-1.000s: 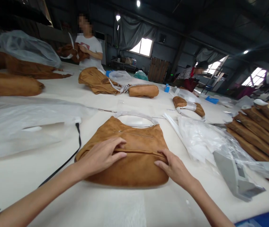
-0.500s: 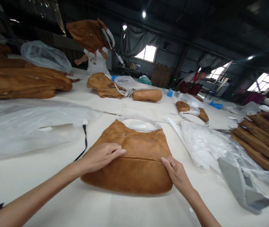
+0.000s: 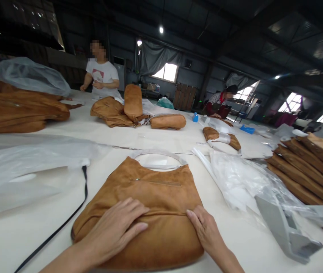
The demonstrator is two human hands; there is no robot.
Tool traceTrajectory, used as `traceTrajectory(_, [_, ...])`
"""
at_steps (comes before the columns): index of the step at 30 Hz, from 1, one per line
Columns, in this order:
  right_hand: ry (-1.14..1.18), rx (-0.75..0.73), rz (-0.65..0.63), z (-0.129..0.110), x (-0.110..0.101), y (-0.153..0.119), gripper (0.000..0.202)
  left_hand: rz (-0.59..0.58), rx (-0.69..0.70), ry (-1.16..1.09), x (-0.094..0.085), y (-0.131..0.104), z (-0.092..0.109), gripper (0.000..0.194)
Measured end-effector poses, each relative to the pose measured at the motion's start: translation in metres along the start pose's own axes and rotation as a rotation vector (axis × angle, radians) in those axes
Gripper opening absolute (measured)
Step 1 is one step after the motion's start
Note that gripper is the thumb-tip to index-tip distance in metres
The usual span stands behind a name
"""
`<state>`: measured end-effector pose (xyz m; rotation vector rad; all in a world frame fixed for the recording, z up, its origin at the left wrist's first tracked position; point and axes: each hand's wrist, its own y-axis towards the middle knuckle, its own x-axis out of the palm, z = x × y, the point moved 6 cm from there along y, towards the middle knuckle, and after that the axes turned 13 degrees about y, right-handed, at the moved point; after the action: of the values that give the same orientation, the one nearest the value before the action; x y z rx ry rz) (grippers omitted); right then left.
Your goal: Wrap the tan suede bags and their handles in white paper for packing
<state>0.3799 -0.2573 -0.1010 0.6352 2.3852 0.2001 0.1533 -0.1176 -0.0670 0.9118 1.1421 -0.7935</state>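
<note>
A tan brown handbag point(image 3: 156, 193) lies in front of me on the white table, its wrapped handle point(image 3: 161, 152) pointing away. A zip slit runs across its upper part and a seam crosses below. My left hand point(image 3: 121, 225) rests flat on the bag's front near the seam, thumb apart from the fingers. At the bag's right side, my right hand point(image 3: 205, 229) grips the edge, thumb near the seam's end; its fingertips are partly hidden. A black strap point(image 3: 73, 216) trails over the table to the left of the bag.
Clear plastic sheeting point(image 3: 22, 178) spreads at left, plastic bags point(image 3: 241, 178) at right beside a grey holder point(image 3: 288, 231). Brown bags are stacked point(image 3: 300, 167) far right and piled point(image 3: 16, 106) far left. Across the table stands a co-worker point(image 3: 103, 76); another person point(image 3: 221, 102) bends farther right.
The handbag and both hands sit lower and nearer in view. My left hand has spread flatter on the bag. The co-worker's raised brown bag now stands on the table.
</note>
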Motion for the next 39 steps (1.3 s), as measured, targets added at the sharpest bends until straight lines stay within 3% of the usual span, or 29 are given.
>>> traceTrajectory(4, [-0.004,0.008,0.029,-0.001,0.001,-0.002,0.051,0.085,0.007,0.027,0.013,-0.007,-0.007,0.030])
traceTrajectory(7, [0.005,0.014,0.034,0.002,0.004,-0.002,0.051,0.122,0.013,0.032,0.011,-0.004,-0.007,0.029])
traceTrajectory(11, [0.008,0.007,0.042,0.006,0.001,0.000,0.052,0.083,0.020,0.013,0.006,0.001,-0.006,0.028])
traceTrajectory(14, [0.034,0.028,-0.044,-0.003,-0.008,0.003,0.049,0.014,0.009,-0.023,-0.006,0.004,-0.008,0.031])
traceTrajectory(17, [-0.010,0.016,-0.200,-0.027,-0.016,0.004,0.029,-0.073,-0.052,-0.001,-0.021,0.002,-0.012,0.038])
traceTrajectory(21, [-0.241,-0.069,-0.399,-0.059,-0.007,0.002,0.082,-0.185,-0.047,0.094,-0.027,-0.008,-0.007,0.062])
traceTrajectory(24, [-0.408,-0.132,-0.468,-0.070,0.011,0.000,0.087,-0.147,-0.007,0.173,-0.023,-0.017,0.001,0.070])
traceTrajectory(29, [-0.606,-0.194,-0.415,-0.072,0.025,0.005,0.039,-0.089,0.037,0.274,-0.011,-0.016,0.006,0.049])
traceTrajectory(31, [-0.637,-0.253,-0.379,-0.071,0.025,0.005,0.030,-0.064,0.035,0.281,-0.011,-0.013,0.005,0.045])
traceTrajectory(36, [-0.556,-0.377,-0.299,-0.048,0.022,-0.003,0.029,0.022,0.077,0.157,-0.023,-0.022,0.001,0.063])
traceTrajectory(39, [-0.485,-0.529,-0.204,-0.028,0.015,-0.003,0.055,0.184,0.021,0.086,-0.040,-0.041,-0.020,0.054])
